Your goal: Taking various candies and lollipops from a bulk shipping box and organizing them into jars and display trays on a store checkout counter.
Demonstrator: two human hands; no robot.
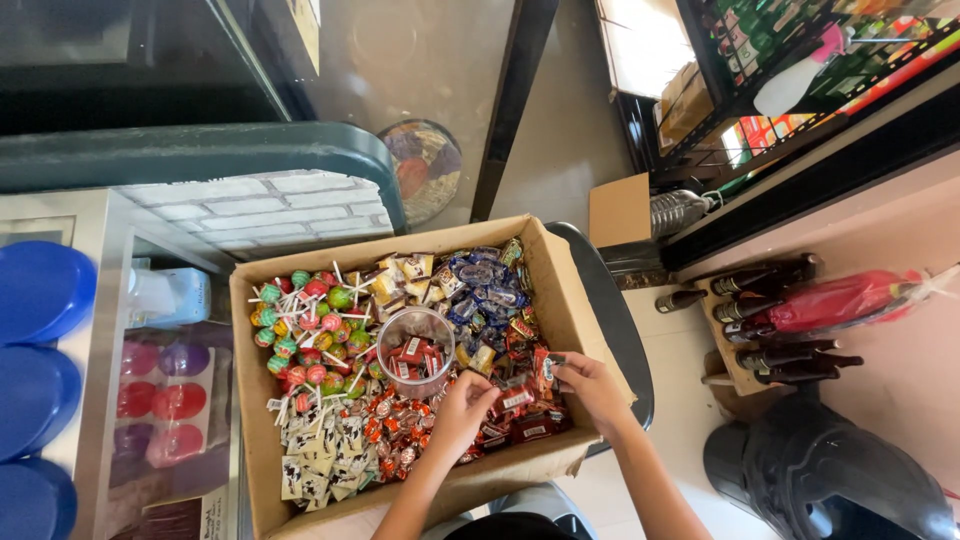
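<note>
An open cardboard box [566, 300] sits in front of me, full of wrapped sweets. Round lollipops [305, 335] in red and green fill its left side, blue-wrapped sweets [482, 285] the far right, small black-and-white packets [315, 455] the near left. A clear plastic jar [414, 350] with red sweets stands in the middle. My left hand [462, 412] pinches a red wrapped sweet [515, 397] near the box's right front. My right hand [590, 385] grips another small red packet [546, 370] beside the right wall.
Blue lids [38, 290] and a glass display case [170, 390] with round coloured items lie to the left. Dark bottles [765, 275] and a red wrapped bundle [835, 300] stand on the right, a dark rounded object [820, 470] at lower right, a shelf rack [800, 70] above.
</note>
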